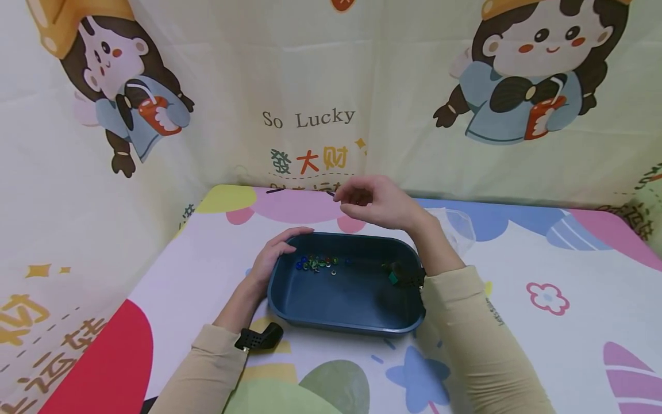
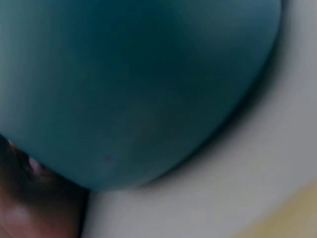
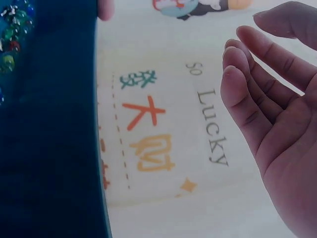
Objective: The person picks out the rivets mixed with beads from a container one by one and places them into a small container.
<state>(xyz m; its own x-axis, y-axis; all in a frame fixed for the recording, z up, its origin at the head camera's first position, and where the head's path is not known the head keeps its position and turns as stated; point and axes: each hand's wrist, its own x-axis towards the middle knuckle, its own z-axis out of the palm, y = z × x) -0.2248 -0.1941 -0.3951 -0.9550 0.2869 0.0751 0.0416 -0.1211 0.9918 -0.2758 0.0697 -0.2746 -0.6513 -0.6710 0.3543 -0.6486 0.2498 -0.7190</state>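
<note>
From where I'm standing, the right hand [image 1: 380,201] is hovering just past the basin's far rim, toward twelve o'clock; its wrist is bending leftward, the fingers are curving loosely and the thumb is sitting apart from them, so that grip is hanging released, holding nothing. The left hand [image 1: 271,256] is grasping the blue basin [image 1: 336,299] at ten o'clock, its thumb lapping over the rim while the fingers are lying along the outside. Both forearms are reaching in from the six o'clock side, the right one crossing above the basin's right end. Inside, a cluster of glass marbles [image 1: 315,264] is resting at ten o'clock, near the left hand. Beyond the right forearm, at two o'clock, a clear plastic bag [image 1: 462,227] is lying on the patterned desk [image 1: 584,333]. A cartoon-printed backdrop [image 1: 395,115] is hanging behind, at twelve.
</note>
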